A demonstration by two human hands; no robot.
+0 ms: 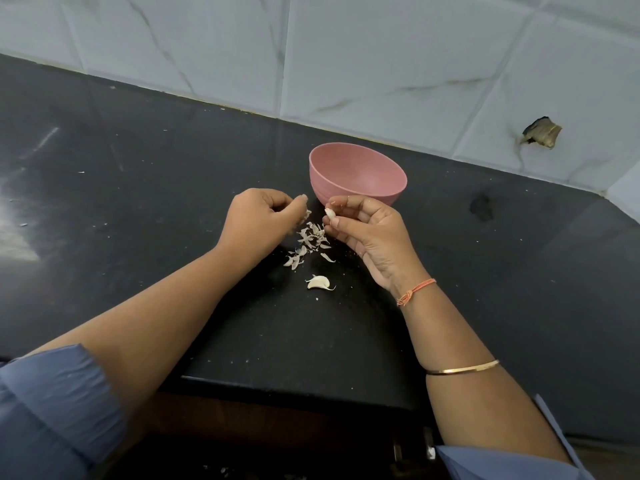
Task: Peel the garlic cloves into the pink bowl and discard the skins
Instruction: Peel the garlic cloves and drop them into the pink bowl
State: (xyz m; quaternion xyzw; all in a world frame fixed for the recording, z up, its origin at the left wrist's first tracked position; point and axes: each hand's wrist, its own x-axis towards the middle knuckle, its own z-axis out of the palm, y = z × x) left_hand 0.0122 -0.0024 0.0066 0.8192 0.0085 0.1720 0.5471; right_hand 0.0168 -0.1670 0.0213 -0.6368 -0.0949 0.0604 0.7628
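A garlic clove (329,213), partly stripped, was held just above the counter in the right hand (374,233), pinched between thumb and curled fingertips, close in front of the pink bowl (356,171). The left hand (256,220) was beside it, apart from the clove, its fingers curled inward and nipping a small skin flake (308,213) at their tips. Directly below and between the two hands lay a loose pile of skins (311,239), scattered toward the person on the black countertop (138,168). Nearer the counter's front edge, clear of the pile, lay a second clove (318,283) with its skin on.

The bowl stood upright on the counter just behind the hands; the right hand's raised fingers covered part of its near wall.

An orange thread (415,292) was tied round the right wrist, and a thin gold bangle (464,367) sat farther up that forearm. Both forearms came out of rolled blue sleeves (52,403). A dark smudge (481,206) marked the counter to the right of the bowl, well apart. Behind ran a pale veined tile wall (381,46) with a ragged hole (540,131) broken in it.
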